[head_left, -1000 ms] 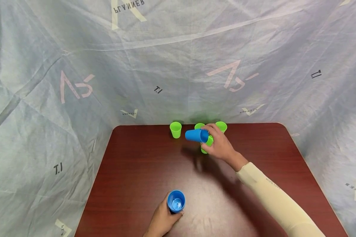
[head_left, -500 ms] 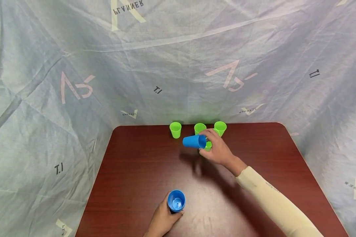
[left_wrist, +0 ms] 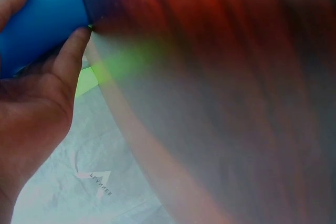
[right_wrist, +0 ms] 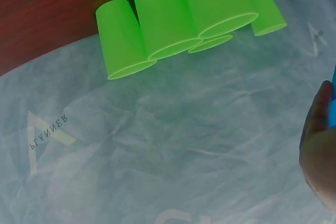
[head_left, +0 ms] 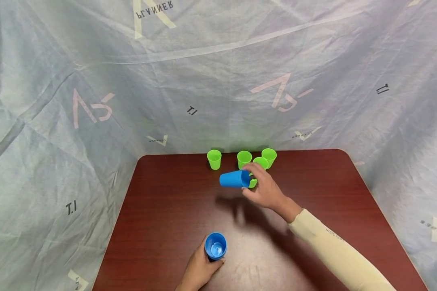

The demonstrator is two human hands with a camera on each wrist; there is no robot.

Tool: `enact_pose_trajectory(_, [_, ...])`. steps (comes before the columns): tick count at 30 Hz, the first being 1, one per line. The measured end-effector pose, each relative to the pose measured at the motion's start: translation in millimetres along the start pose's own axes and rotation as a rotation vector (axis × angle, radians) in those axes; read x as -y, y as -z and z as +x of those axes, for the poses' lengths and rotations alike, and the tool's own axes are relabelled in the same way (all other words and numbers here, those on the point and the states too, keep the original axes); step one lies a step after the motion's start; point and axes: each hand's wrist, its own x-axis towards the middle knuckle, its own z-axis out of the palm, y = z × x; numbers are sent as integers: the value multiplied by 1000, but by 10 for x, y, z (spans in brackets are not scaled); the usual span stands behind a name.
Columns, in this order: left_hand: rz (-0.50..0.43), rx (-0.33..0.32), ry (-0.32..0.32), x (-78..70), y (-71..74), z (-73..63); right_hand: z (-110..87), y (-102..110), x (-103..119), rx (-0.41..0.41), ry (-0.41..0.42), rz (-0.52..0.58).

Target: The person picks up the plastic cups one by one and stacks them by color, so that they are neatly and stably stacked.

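My left hand (head_left: 200,266) grips an upright blue cup (head_left: 215,247) near the front of the table, its mouth facing up. The left wrist view has this blue cup (left_wrist: 44,22) at its upper left, with the thumb and fingers around it. Farther out, my right hand (head_left: 265,188) pinches a second blue cup (head_left: 233,179) near its rim, above the table. That cup lies on its side in the air, mouth toward the palm. Behind the hand stand several green cups (head_left: 244,159); the hand partly hides the nearest of them. In the right wrist view, only part of the hand (right_wrist: 320,150) shows.
A lone green cup (head_left: 214,159) stands at the table's back edge, left of the group. The brown table (head_left: 160,218) is enclosed by printed grey cloth (head_left: 218,89) at the back and both sides.
My right hand has drawn the tilted blue cup a little toward me and to the left, uncovering more of the green cups. The left hand and its cup have stayed put.
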Motion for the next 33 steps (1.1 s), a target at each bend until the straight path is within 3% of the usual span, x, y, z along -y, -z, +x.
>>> enact_pose_trajectory(12, [-1, -3, -6, -6, 1, -3, -102, -52, 111, 26, -22, 48])
enact_pose_trajectory(21, [-57, 31, 31, -14, 5, 7, -180, -78, 193, 7, 39, 24])
enact_pose_trajectory(33, [-37, -9, 12, -2, -11, 10, -310, -134, 350, 48, 77, 76])
